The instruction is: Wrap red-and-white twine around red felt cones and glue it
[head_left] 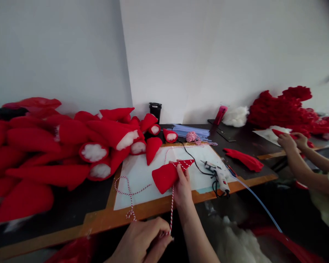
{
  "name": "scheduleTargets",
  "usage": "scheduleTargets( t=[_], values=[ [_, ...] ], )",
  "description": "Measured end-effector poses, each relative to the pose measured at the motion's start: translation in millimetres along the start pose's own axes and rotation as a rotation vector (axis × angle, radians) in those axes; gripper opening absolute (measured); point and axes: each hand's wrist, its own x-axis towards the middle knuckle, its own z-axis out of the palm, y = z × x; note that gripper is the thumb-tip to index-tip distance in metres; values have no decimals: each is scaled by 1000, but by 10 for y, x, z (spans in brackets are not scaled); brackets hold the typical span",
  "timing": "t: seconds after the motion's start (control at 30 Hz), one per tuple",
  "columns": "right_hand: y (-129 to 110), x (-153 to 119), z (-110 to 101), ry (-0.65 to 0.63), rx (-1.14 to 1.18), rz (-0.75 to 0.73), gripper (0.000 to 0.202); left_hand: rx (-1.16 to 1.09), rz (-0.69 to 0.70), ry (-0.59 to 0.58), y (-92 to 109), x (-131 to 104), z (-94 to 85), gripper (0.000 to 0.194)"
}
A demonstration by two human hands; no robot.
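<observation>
A red felt cone lies on its side in my right hand, its tip pointing right with red-and-white twine wound round it. My fingers are closed round the cone near its narrow part. Below and to the left, my left hand pinches the red-and-white twine, which runs up from the fingers to the cone. A loose length of the same twine loops over the white sheet left of the cone. The twine ball rests behind the sheet.
Stuffed red cones pile up at the left. A white glue gun with a black cable lies right of the sheet, near glue sticks and folded red fabric. At the right, another person's hands hold something red.
</observation>
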Motion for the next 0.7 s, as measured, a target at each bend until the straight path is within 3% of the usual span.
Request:
scheduleTargets(
  t=[0.13, 0.3, 0.4, 0.53, 0.7],
  values=[
    [-42, -139, -21, -92, 32, 37, 36, -94, -26, -10, 3, 327, -277, 18],
    [-133, -276, -46, -288, 155, 79, 33, -100, -128, 136, -280, 578, -518, 24],
    [-171, -321, -49, -348, 256, 103, 30, -145, -194, 158, -420, 589, -479, 29],
    [-166, -355, -51, -380, 387, 174, 25, -287, -219, 98, -462, 530, -311, 29],
    [-124, -408, -53, -251, 399, 74, 30, -446, -210, 62, -417, 453, -65, 28]
  ],
)
